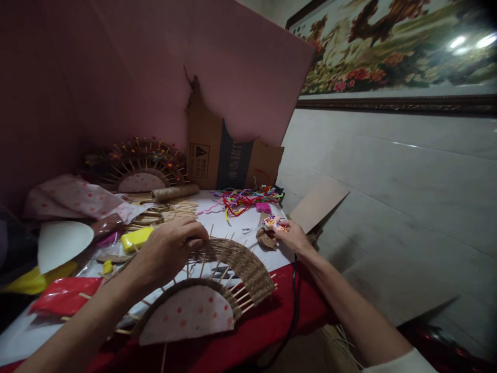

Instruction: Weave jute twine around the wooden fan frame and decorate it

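A half-round fan of wooden sticks lies before me, with a woven twine band (pixel 246 264) across its upper right and a white, red-dotted half-disc (pixel 190 315) at its base. My left hand (pixel 176 242) is closed at the left end of the band, fingertips pinched on the twine; they partly hide what they grip. My right hand (pixel 295 237) grips a flower-patterned glue gun (pixel 275 223), from which a black cord hangs over the table edge. Under the glue gun's front lies a crumpled brown scrap (pixel 267 240), right of the fan.
Behind stand a similar decorated fan (pixel 142 181) and torn cardboard (pixel 205 160). Colourful yarn (pixel 243 201) lies at the back. Yellow (pixel 136 238) and red packets (pixel 66 296) lie left. A cardboard sheet (pixel 320 204) leans against the right wall; red cloth (pixel 287 305) covers the front edge.
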`<state>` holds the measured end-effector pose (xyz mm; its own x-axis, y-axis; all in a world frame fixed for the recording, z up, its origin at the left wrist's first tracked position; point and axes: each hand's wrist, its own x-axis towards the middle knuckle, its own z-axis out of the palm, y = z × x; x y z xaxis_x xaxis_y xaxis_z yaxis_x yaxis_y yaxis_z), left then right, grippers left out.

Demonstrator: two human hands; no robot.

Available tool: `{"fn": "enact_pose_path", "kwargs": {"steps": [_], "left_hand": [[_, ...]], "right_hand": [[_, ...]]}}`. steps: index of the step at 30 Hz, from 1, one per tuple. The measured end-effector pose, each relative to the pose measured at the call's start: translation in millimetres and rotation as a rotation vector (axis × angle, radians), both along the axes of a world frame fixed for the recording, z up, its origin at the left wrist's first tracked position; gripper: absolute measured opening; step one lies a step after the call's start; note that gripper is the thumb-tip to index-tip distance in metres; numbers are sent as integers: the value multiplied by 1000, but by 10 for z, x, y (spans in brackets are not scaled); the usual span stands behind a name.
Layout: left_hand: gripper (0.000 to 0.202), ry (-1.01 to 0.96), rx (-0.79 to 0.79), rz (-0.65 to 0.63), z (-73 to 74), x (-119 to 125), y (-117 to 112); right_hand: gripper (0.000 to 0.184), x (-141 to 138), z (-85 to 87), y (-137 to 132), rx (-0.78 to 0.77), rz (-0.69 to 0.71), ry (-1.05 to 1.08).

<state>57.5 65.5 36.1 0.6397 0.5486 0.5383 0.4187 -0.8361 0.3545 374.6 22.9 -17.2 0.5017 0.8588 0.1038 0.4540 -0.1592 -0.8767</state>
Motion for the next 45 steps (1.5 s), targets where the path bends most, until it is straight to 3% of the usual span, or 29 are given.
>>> {"fn": "enact_pose_path", "kwargs": {"steps": [4,8,12,15,19,22,30,33,37,41,45], "left_hand": [[10,-8,-1,13,5,4,-4],[11,-6,15,16,6,6,-8],[10,-6,9,13,-8,0,-5],[10,-12,-8,10,-5,0,-21],[11,-22,-23,-3,15,7,-54],[11,-17,-27,-5,22,11,-65],[10,-22,-23,-12,-8,8,-38],[10,-31,-26,-12,-19,8,-31],[10,-41,-30,-9,-26,10,-34],[10,-41,-23,-16,-28,9,-33],[10,-43,-16,-24,-30,10,-25]], "right_hand": [[14,-55,79,-36,52,123,257],[18,-71,221,-151,121,204,472],[17,-170,396,-337,272,382,747],[17,-355,552,-494,224,442,690],[30,-653,754,-647,65,619,581],[30,-830,839,-685,-30,635,589],[27,-918,779,-575,-101,582,520],[33,-913,786,-597,-131,589,571],[32,-933,841,-677,-165,501,630],[31,-927,852,-656,-316,623,499],[32,-926,828,-590,-350,726,394]]}}
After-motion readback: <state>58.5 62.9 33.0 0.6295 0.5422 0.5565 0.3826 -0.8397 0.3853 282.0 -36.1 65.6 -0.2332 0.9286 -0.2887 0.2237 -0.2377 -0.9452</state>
